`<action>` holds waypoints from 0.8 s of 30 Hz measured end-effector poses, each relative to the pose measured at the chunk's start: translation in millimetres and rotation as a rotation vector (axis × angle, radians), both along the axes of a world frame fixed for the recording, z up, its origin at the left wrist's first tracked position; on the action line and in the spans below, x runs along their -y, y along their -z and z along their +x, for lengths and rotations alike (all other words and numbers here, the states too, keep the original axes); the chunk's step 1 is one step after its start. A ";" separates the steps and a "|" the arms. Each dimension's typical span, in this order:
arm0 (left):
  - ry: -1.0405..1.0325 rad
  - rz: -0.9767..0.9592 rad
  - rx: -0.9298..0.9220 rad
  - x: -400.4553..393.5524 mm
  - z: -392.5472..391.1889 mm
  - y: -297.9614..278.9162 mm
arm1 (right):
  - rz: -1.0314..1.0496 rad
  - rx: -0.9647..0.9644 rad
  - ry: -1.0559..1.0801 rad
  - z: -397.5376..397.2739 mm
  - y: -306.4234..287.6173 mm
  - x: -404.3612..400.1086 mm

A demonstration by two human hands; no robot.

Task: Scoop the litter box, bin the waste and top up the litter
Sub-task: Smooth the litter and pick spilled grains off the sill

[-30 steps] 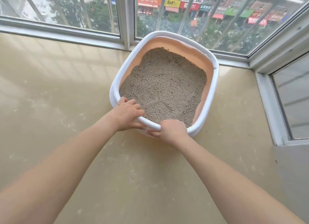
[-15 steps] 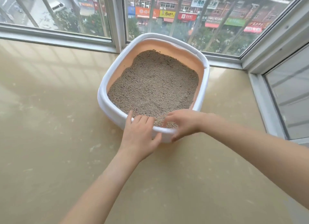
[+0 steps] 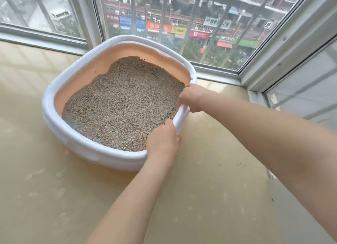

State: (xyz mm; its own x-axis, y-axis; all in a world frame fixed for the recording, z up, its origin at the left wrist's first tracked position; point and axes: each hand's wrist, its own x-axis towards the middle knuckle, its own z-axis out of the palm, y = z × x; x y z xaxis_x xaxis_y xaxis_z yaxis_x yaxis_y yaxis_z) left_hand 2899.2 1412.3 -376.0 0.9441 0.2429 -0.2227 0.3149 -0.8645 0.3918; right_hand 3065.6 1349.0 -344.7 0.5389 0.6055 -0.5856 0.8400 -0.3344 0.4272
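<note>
A litter box (image 3: 76,143) with a white rim and peach inner walls sits on the beige floor by the window. Grey-brown litter (image 3: 124,101) fills it, spread fairly flat, thinner at the near left corner. My left hand (image 3: 163,141) lies over the near right corner of the rim, fingers reaching down over the edge into the box. My right hand (image 3: 191,97) grips the right rim farther back, fingers curled over the edge. No scoop, bin or litter bag is in view.
Windows with a metal frame (image 3: 87,35) run behind the box, and a second window frame (image 3: 259,90) closes the right side. Beige floor (image 3: 54,198) stretches to the left and toward me, with a few litter specks at the right.
Both hands have shifted along the rim from the near edge to the right side. The box now sits turned and farther left in view, and I have come closer.
</note>
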 end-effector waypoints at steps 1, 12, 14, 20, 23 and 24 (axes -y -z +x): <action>-0.005 0.002 0.004 0.7 3.3 0.5 | -0.004 0.014 -0.023 2.3 2.6 0.9; 0.106 0.030 0.043 -3.4 -2.7 3.2 | 0.076 -0.018 0.012 -8.7 -0.2 16.7; 0.146 0.026 0.051 -3.1 -8.5 2.4 | 0.082 -0.036 0.048 -16.7 -1.2 25.3; 0.321 0.032 0.036 -6.6 -18.2 4.3 | 0.139 -0.085 0.168 -40.6 0.3 59.9; 0.421 0.045 0.017 -9.0 -19.0 3.4 | 0.178 -0.149 0.225 -47.7 4.0 82.4; 0.453 0.039 0.016 -9.7 -19.0 2.3 | 0.203 -0.175 0.244 -49.1 5.1 90.6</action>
